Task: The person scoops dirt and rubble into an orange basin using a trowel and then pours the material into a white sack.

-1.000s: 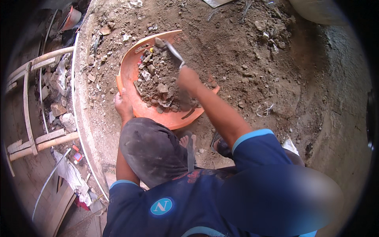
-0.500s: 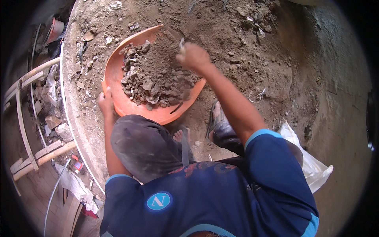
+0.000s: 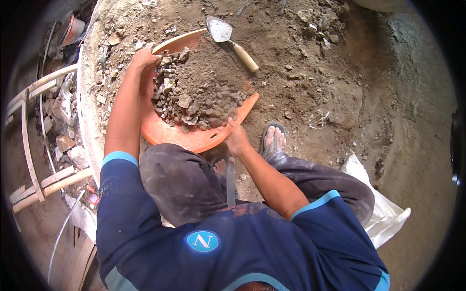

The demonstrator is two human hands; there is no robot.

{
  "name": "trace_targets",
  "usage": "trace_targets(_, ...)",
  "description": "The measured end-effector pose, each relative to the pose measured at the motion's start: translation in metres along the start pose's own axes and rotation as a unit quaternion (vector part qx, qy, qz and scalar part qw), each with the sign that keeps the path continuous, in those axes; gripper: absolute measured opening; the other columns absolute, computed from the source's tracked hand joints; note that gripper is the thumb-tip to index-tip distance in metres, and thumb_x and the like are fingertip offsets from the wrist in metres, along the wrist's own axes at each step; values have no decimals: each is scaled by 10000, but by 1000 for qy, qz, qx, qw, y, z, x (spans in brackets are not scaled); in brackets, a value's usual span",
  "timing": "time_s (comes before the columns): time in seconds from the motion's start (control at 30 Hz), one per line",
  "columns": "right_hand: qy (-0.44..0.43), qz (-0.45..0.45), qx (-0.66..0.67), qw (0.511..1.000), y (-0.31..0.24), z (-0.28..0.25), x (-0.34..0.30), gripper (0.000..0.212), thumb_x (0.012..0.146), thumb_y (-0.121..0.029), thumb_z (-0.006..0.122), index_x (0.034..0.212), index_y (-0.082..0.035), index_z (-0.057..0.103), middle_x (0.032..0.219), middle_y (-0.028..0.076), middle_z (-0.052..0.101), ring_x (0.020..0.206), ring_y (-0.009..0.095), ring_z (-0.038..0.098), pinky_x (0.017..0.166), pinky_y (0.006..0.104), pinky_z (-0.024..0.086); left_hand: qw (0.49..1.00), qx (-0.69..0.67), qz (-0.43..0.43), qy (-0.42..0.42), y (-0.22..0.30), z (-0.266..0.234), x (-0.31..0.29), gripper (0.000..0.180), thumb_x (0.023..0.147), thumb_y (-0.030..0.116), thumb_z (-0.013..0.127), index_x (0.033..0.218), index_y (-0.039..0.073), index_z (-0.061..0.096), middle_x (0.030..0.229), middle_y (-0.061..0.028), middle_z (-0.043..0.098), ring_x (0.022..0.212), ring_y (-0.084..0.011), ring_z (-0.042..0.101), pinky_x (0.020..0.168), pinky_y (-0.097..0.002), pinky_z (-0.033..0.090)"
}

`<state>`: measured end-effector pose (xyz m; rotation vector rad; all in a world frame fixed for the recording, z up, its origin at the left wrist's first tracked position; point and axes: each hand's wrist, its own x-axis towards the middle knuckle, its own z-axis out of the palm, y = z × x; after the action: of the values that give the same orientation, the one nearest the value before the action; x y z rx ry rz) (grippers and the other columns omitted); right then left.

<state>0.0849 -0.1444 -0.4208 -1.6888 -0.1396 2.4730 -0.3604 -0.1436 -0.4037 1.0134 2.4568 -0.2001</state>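
Between my knees and the dirt bank sits a wide orange plastic pan, open on its far right side. Grey stones and soil are heaped in it. My left hand grips the pan's rim at the far left, fingers curled over the edge. At the near right rim, my right hand is closed on the pan, its thumb on the inner face and the other fingers mostly hidden underneath. A pointing trowel with a wooden handle lies on the soil just beyond the pan's open side, touched by neither hand.
Loose stones lie at the far right of the dirt. A white sack is by my right knee. To the left, past a pale edge, are a wooden ladder-like frame, rubble and a reddish bucket. A grey wall rises at right.
My right hand has let go of the trowel, left on the soil, and come back to the pan's near right rim. My left hand has slid farther up the left rim. The pan has shifted slightly right.
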Motion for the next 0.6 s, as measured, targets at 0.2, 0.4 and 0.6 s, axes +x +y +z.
trace_targets(0.2,42,-97,-63,992,-31,11,14,174,874,-105,583,938,-8,454,697,97,517,533,204,521,461,333,460,997,20,-1,-73,-26,17,-11,336,780,289,641,1013,48,662,893,-191,670,816,-305,647,708,-400,502)
trace_targets(0.4,114,-101,-179,972,-137,0,1,431,917,-438,516,767,-33,520,613,38,491,480,153,470,444,317,426,909,-333,-136,-210,-7,24,-110,199,729,227,735,812,70,644,679,-23,595,527,-143,527,456,-328,450)
trace_targets(0.6,27,6,-93,995,-140,-19,18,679,907,-664,303,871,-27,535,623,44,471,487,191,456,485,375,450,780,-598,-148,-112,-11,56,-85,352,798,396,691,873,68,588,691,-30,585,504,-122,525,457,-242,455)
